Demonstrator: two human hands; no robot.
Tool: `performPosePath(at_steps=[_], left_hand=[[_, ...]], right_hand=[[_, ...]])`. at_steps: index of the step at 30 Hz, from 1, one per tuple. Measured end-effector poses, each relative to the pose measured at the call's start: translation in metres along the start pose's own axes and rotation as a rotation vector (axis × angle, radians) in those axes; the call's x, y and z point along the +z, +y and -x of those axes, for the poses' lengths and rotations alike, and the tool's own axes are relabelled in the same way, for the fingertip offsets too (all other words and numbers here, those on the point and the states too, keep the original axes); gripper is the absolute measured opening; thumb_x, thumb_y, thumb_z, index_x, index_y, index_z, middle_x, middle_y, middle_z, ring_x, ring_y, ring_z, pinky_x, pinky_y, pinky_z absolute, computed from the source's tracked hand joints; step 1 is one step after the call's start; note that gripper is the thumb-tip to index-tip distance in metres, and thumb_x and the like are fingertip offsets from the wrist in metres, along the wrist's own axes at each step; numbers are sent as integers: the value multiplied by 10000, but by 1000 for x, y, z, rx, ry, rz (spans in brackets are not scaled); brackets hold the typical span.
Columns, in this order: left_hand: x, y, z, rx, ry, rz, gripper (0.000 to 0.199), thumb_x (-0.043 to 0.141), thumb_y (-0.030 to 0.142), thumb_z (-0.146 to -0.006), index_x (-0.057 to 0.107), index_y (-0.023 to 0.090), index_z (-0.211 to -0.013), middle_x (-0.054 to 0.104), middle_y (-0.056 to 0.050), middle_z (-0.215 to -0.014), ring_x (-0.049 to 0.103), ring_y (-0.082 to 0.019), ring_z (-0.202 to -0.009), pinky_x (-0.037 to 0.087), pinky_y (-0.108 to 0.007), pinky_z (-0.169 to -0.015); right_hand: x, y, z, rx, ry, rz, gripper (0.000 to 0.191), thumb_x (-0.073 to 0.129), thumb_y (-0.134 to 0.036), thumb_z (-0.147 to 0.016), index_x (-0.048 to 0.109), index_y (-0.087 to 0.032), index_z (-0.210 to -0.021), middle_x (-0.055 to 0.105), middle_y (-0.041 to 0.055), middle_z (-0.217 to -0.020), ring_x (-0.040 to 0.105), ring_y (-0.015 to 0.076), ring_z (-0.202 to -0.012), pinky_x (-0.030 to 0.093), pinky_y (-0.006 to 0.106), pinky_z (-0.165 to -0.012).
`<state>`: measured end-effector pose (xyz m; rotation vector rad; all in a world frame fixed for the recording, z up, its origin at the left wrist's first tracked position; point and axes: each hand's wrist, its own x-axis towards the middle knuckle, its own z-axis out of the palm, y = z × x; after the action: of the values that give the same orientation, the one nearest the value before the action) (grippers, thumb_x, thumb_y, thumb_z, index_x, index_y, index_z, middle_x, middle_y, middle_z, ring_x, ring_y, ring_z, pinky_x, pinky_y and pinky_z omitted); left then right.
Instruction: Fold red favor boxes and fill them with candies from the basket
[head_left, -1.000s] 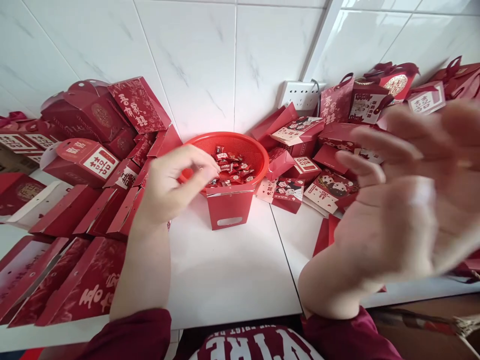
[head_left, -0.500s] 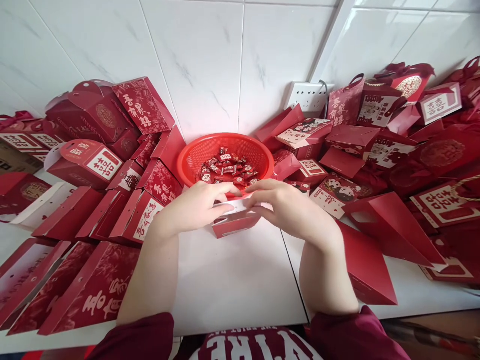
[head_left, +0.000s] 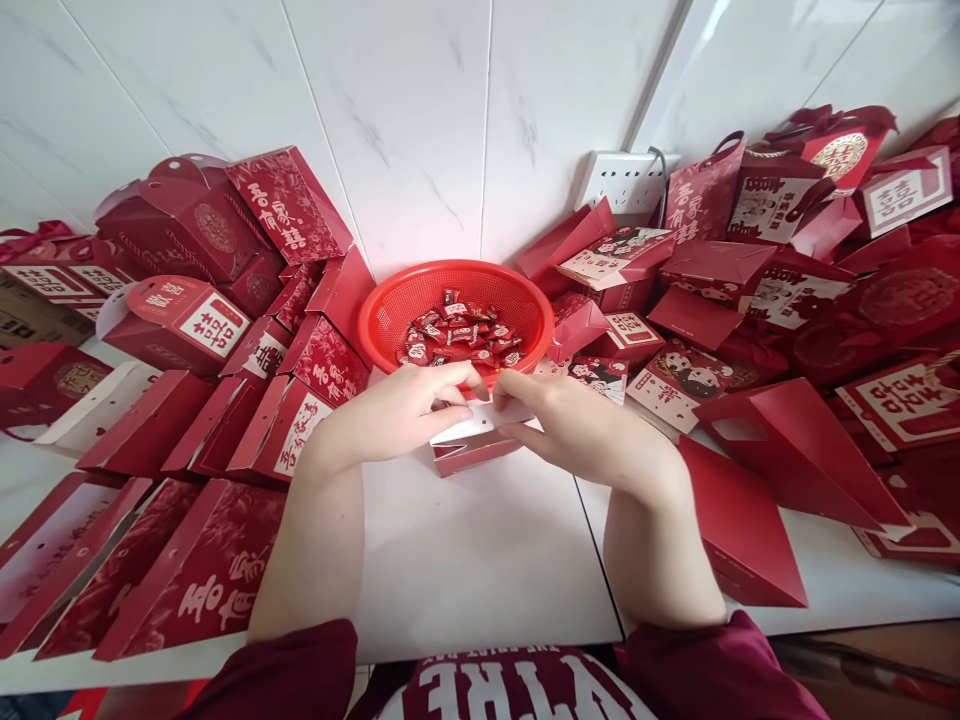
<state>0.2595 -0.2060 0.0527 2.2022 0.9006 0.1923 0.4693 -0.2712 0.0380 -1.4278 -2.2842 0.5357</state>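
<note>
A small red cardboard gift box rests on the white tabletop, a pale flap showing along its top. My left hand has thumb and fingers closed on the flap's left part. My right hand pinches the same flap farther right, its fingertips close to those of the left. The box's far side is hidden behind my fingers. Just beyond my hands stands a red plastic basket holding several wrapped candies.
Red gift boxes stand in rows on the left. More boxes and bags are heaped on the right. A white power strip leans against the tiled wall behind. A seam runs through the tabletop.
My right fingers have curled in closer on the flap, and more of its pale surface shows. The view has shifted slightly. Both hands stay at the box.
</note>
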Motion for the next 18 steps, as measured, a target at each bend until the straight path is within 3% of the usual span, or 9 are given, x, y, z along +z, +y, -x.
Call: performPosePath(at_steps=[4,9,13,18], left_hand=[[3,-3,-3,-8,144,3,197,531,299,-876,687,199,-941,735,-15,-927,677,-172,-836,491,-247,-714],[9,6,1,-26,269,-385,366,488,429,-903,698,204,-705,657,-24,-625,572,-150,-572,346,-251,-531],[15,11,2,-47,229,-560,472,435,482,-922,642,203,-603,545,-18,-515,447,-132,-472,219,-266,-492],[19,12,-2,14,128,-568,473,435,413,-922,632,196,-551,525,-24,-494,406,-130,-447,206,-280,-508]], right_hand=[[3,-1,-5,-22,63,70,62,507,-168,-929,551,-180,-970,648,48,-976,606,182,-882,396,263,-723],[7,0,-12,30,110,179,119,541,-161,-909,643,-193,-961,669,34,-927,609,172,-808,379,263,-669],[9,2,-15,43,52,258,207,503,-171,-919,681,-204,-820,673,16,-758,576,165,-677,327,278,-587],[6,-2,-11,-35,22,413,252,506,-151,-885,616,-187,-662,622,22,-645,512,160,-571,240,299,-519]])
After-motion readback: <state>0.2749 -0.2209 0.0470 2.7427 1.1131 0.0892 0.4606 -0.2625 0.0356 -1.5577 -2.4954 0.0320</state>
